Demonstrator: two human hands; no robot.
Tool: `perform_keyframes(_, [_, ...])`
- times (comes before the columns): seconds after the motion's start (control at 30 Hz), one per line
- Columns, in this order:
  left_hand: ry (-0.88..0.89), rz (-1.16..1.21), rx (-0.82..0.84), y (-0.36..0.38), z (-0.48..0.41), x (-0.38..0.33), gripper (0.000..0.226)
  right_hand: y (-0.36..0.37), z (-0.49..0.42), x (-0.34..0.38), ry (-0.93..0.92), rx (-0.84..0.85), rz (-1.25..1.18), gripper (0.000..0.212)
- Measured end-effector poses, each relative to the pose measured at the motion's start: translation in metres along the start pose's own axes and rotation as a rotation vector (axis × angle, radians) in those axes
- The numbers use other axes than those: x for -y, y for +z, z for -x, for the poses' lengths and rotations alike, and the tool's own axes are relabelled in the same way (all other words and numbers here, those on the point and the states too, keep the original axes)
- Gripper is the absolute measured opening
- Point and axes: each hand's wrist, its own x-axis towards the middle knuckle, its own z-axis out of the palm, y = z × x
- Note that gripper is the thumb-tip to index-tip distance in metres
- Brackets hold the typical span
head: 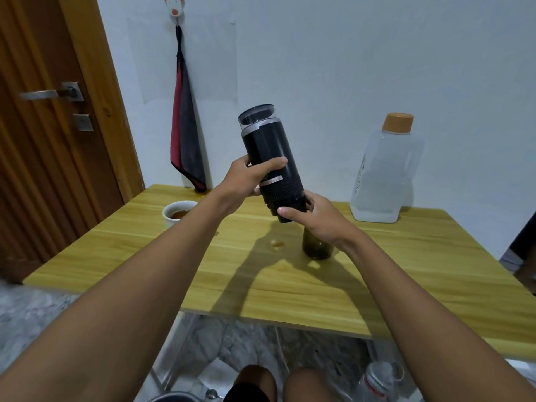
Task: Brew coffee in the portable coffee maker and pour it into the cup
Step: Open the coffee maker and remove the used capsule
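Head view looks down over two bare forearms reaching across a pale yellow wood-grain bench (203,271). Between them a black cylindrical portable coffee maker with a clear plastic top (271,146) is held in the air above the bench, tilted so that its clear top leans up and to the left and its perforated lower end points down to the right. The left hand (249,177) grips the body about the middle, thumb laid across the front just above a silver band, the other fingers wrapped behind. The right hand (316,219) holds the bottom end, its thumb lying along the lower edge and its fingers curled round the far side.

Directly under that lower end, and not touching it, a dark translucent cylindrical vessel (317,249) stands upright on the bench, its top hidden by the right wrist. Just to its left a small amber spot of liquid (277,244) sits on the wood. Near the bench's left edge, well apart from the coffee maker, a small white cup (171,221) stands with brown liquid in it.

At the back right of the bench stands a clear plastic jug with an orange cap (383,175) – close to the white wall. A red and grey cloth (185,134) hangs from a wall hook, its lower end reaching the bench's back corner. Left of it is a brown wooden door (34,169) with a metal lever handle (49,92).
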Motion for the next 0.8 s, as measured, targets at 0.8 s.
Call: perform_keyframes(0.8, [0.012,0.042,-0.170,-0.007,-0.004,-0.008,0.059,0.032,-0.015,-0.004,-0.021,-0.301,-0.114,0.055])
